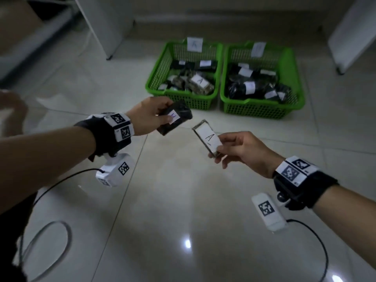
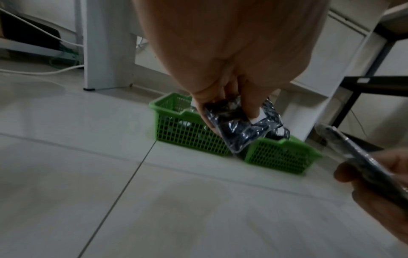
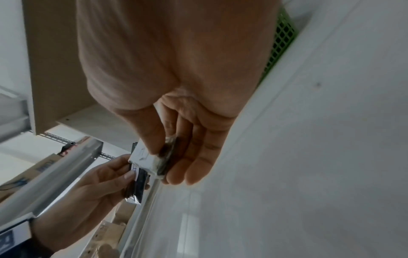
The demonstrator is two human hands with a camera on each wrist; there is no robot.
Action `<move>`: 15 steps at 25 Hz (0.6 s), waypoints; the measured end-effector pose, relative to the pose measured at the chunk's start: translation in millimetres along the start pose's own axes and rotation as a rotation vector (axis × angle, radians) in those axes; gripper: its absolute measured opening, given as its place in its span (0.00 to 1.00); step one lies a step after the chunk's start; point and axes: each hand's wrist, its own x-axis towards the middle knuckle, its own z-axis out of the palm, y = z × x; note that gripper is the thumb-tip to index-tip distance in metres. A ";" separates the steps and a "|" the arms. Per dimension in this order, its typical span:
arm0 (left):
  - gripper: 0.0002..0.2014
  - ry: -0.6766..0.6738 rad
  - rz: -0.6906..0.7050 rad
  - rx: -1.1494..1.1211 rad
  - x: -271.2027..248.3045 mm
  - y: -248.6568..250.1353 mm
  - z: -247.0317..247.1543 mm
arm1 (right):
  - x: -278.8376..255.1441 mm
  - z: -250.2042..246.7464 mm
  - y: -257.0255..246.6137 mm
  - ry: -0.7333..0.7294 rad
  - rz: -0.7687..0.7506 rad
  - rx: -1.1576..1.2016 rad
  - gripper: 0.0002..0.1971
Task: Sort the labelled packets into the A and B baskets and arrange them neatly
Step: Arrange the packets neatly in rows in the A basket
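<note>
My left hand (image 1: 154, 117) grips a dark packet (image 1: 177, 119) with a white label, its thumb over the label; the same dark packet (image 2: 240, 125) shows in the left wrist view. My right hand (image 1: 242, 151) pinches a packet labelled A (image 1: 207, 139) by its near end, seen edge-on as the A packet (image 3: 156, 162) in the right wrist view. Both are held above the floor, short of two green baskets. The left basket (image 1: 156, 78) has an A tag and holds brownish packets. The right basket (image 1: 297, 84) holds several dark labelled packets.
Glossy tiled floor (image 1: 183, 210) lies below my hands. A white cabinet leg (image 1: 109, 33) stands behind the baskets at the left, another white furniture leg (image 1: 343, 47) at the right. Black cables (image 1: 50, 237) loop on the floor near my arms.
</note>
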 end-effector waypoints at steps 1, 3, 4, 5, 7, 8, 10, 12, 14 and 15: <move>0.11 0.020 -0.022 -0.027 9.8 12.3 -11.8 | 4.6 -8.1 -12.6 0.020 -0.025 -0.017 0.12; 0.11 0.074 -0.042 -0.055 30.5 28.4 -29.7 | 17.0 -23.5 -37.5 0.083 -0.055 -0.084 0.13; 0.10 0.101 -0.053 -0.036 40.0 32.4 -32.9 | 25.4 -31.4 -48.8 0.129 -0.059 -0.116 0.13; 0.09 0.151 -0.056 -0.010 50.7 35.7 -36.8 | 35.6 -39.4 -64.4 0.182 -0.061 -0.158 0.12; 0.08 0.313 -0.087 -0.049 69.7 35.1 -34.1 | 57.4 -55.4 -91.8 0.275 -0.032 -0.246 0.09; 0.09 0.397 -0.101 -0.111 80.4 34.6 -31.9 | 71.2 -64.6 -104.7 0.306 -0.013 -0.286 0.07; 0.13 0.519 -0.140 -0.264 98.5 34.1 -28.4 | 100.2 -77.7 -122.7 0.345 0.022 -0.363 0.06; 0.17 0.591 -0.188 -0.355 117.8 26.4 -29.3 | 127.1 -81.5 -133.0 0.413 0.060 -0.469 0.08; 0.17 0.626 -0.249 -0.368 138.4 14.9 -36.8 | 150.8 -77.3 -137.5 0.500 0.091 -0.535 0.09; 0.18 0.625 -0.276 -0.371 153.3 9.5 -42.6 | 161.7 -74.4 -137.9 0.549 0.095 -0.546 0.08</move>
